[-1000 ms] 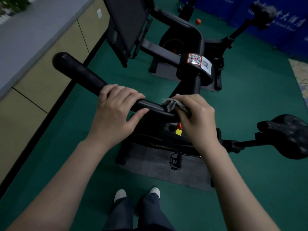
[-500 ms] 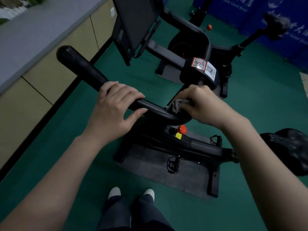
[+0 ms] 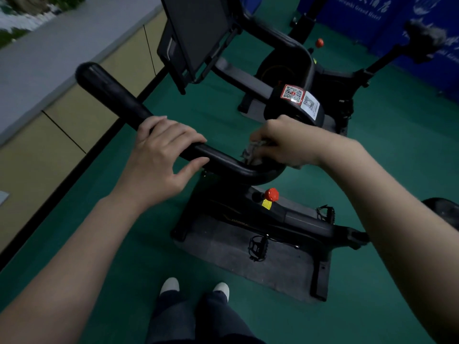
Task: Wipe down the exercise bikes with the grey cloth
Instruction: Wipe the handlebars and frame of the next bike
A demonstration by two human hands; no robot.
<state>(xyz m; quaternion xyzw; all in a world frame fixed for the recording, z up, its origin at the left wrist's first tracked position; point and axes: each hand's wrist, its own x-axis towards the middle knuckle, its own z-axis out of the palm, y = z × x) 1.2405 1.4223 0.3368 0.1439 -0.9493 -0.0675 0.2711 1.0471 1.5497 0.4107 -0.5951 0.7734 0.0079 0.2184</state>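
Observation:
A black exercise bike (image 3: 293, 219) stands in front of me on a dark mat. Its black handlebar (image 3: 116, 100) runs from upper left down to a bend in the middle. My left hand (image 3: 161, 162) grips the handlebar, fingers curled over the top and thumb below. My right hand (image 3: 285, 142) holds the crumpled grey cloth (image 3: 253, 152) against the handlebar's bend near the stem. A second black bike (image 3: 298, 68) with a screen (image 3: 196, 33) stands farther back.
A red knob (image 3: 271, 194) sticks up from the near bike's frame, with pedals (image 3: 258, 245) below. A saddle (image 3: 444, 212) shows at the right edge. A beige cabinet wall (image 3: 62, 125) runs along the left, blue banners (image 3: 372, 21) at the back. My feet (image 3: 193, 286) stand on green floor.
My right hand with the cloth has moved from the top of the handlebar's bend round to its far side, wrist turning over. My left hand has kept its grip. The view has shifted slightly.

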